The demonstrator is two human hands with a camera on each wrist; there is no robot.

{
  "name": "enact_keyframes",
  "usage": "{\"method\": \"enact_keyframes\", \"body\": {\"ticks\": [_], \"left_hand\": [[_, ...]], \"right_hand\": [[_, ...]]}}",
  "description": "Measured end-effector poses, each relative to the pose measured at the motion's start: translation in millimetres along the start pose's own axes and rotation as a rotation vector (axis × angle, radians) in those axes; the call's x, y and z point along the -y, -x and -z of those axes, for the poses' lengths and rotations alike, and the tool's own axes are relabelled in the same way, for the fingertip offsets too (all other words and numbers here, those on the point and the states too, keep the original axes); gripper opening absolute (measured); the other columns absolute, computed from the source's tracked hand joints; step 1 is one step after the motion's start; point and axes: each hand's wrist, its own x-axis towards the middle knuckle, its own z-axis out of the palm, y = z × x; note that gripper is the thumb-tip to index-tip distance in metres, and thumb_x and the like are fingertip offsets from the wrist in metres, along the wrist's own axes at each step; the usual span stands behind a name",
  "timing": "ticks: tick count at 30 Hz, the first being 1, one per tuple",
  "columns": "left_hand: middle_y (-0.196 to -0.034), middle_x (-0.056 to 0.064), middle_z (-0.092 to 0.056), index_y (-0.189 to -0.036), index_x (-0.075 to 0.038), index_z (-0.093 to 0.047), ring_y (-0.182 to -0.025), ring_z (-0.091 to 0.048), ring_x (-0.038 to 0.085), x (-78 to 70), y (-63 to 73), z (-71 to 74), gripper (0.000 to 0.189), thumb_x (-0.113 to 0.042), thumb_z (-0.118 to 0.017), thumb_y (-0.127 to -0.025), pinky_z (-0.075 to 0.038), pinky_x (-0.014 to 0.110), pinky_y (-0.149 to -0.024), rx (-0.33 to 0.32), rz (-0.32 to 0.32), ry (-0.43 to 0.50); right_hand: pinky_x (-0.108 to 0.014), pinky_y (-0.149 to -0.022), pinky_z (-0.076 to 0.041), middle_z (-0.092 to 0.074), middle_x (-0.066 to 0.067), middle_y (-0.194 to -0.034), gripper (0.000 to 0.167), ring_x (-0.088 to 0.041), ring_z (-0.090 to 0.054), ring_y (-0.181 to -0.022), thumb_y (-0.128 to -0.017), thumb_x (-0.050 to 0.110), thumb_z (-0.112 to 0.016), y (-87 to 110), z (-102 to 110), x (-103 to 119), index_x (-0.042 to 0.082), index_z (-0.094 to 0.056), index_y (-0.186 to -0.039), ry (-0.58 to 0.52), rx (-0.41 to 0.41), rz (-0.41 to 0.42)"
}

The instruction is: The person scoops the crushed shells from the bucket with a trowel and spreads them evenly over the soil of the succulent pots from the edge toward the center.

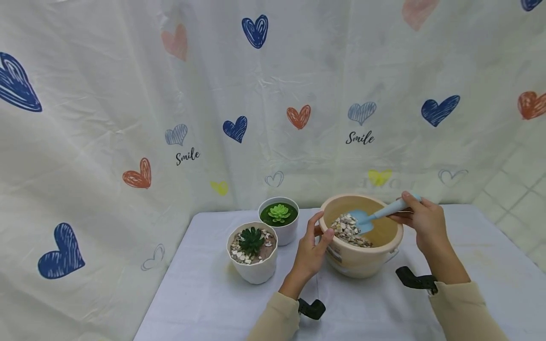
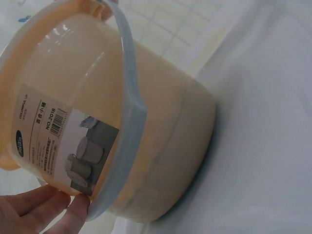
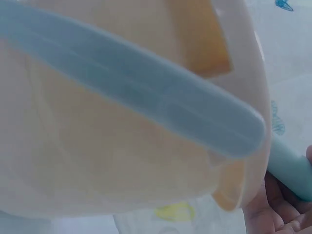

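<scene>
A cream plastic bucket (image 1: pixel 356 263) with shell-like pale stone chips (image 1: pixel 347 228) in it stands on the table, tilted toward me. At its left rim my left hand (image 1: pixel 310 250) grips it, fingertips against the wall below a printed label (image 2: pixel 63 141). My right hand (image 1: pixel 428 222) holds a light blue toy shovel (image 1: pixel 394 207) by the handle, over the right rim. The shovel's blade is down inside the bucket, against the chips. In the right wrist view the shovel handle (image 3: pixel 291 168) shows past the rim, and the bucket's grey-blue carrying handle (image 3: pixel 136 83) crosses in front.
Left of the bucket stand a white pot (image 1: pixel 256 273) with a dark green succulent among pale chips, and behind it another white pot (image 1: pixel 287 233) with a light green succulent. A white cloth (image 1: pixel 204 293) covers the table; a heart-print curtain (image 1: pixel 213 80) hangs behind.
</scene>
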Motion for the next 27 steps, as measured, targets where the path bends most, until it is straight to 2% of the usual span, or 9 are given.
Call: {"method": "enact_keyframes", "body": {"ticks": [8,15,21,24,27], "left_hand": [[-0.134,-0.005,-0.065,-0.154,-0.053,-0.028,-0.129,-0.059,0.014,0.0,2.0,-0.6,0.054,-0.060,-0.046,-0.103,-0.052,0.044,-0.102,-0.002,0.009,0.002],[-0.148,-0.002,-0.058,-0.153,-0.058,-0.021,-0.137,-0.055,0.017,-0.1,-0.1,1.9,0.053,-0.057,-0.044,-0.105,-0.050,0.052,-0.106,0.042,0.027,-0.038],[-0.155,0.003,-0.050,-0.157,-0.053,-0.017,-0.138,-0.054,0.020,-13.1,2.2,12.3,0.060,-0.063,-0.042,-0.103,-0.050,0.049,-0.106,0.109,0.050,-0.073],[-0.156,0.004,-0.049,-0.159,-0.050,-0.012,-0.134,-0.056,0.020,-21.8,9.4,19.7,0.069,-0.064,-0.046,-0.101,-0.053,0.043,-0.103,0.141,0.047,-0.106],[-0.159,0.004,-0.046,-0.160,-0.048,-0.002,-0.134,-0.057,0.023,-33.6,20.3,30.0,0.080,-0.065,-0.051,-0.099,-0.054,0.041,-0.098,0.190,0.040,-0.181]], "right_hand": [[-0.027,-0.065,-0.061,-0.075,0.001,-0.079,0.025,-0.013,-0.077,-0.072,-0.099,0.036,-0.065,3.9,9.1,-2.1,0.012,-0.071,-0.094,-0.110,-0.029,-0.042],[-0.028,-0.065,-0.061,-0.076,-0.003,-0.079,0.027,-0.017,-0.077,-0.072,-0.099,0.034,-0.066,5.1,12.7,0.1,0.008,-0.070,-0.094,-0.210,-0.031,-0.067],[-0.028,-0.067,-0.061,-0.076,-0.004,-0.081,0.027,-0.018,-0.078,-0.073,-0.100,0.033,-0.065,6.6,12.4,2.0,0.008,-0.073,-0.094,-0.247,-0.026,-0.048],[-0.028,-0.067,-0.061,-0.076,-0.004,-0.081,0.026,-0.017,-0.078,-0.074,-0.100,0.033,-0.065,7.6,9.3,3.9,0.009,-0.073,-0.095,-0.250,-0.035,-0.039],[-0.028,-0.068,-0.061,-0.076,-0.003,-0.081,0.026,-0.016,-0.078,-0.075,-0.099,0.034,-0.066,9.2,4.8,7.7,0.008,-0.072,-0.097,-0.252,-0.042,-0.030]]}}
